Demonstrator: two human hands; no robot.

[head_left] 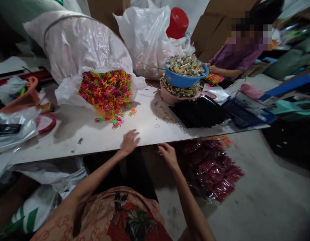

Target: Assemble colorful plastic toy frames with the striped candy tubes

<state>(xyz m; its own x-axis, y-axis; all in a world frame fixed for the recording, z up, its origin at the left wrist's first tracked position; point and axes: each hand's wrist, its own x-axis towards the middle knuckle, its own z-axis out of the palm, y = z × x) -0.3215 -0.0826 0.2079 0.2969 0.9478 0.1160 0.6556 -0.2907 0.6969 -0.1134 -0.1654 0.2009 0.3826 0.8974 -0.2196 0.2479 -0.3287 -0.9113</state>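
My left hand (130, 142) rests at the front edge of the white table (144, 117), fingers spread and nothing visible in it. Just off that edge, my right hand (168, 154) is closed, its fingertips together; what they hold, if anything, is too small to make out. Beyond the left hand, a white sack (87, 50) lies open toward me, spilling a heap of small bright plastic pieces (107, 92) in pink, orange, yellow and green. A few loose pieces (117, 121) lie in front of the heap. A small thin ring (157, 126) lies on the tabletop between the hands.
A blue basin (186, 80) of small colourful parts sits on a pink basin (180, 97). Right of them are a stack of black sheets (201, 112) and a blue basket (247, 112). Dark red plastic-wrapped packs (217, 174) lie below the table. Another person (235, 58) works behind.
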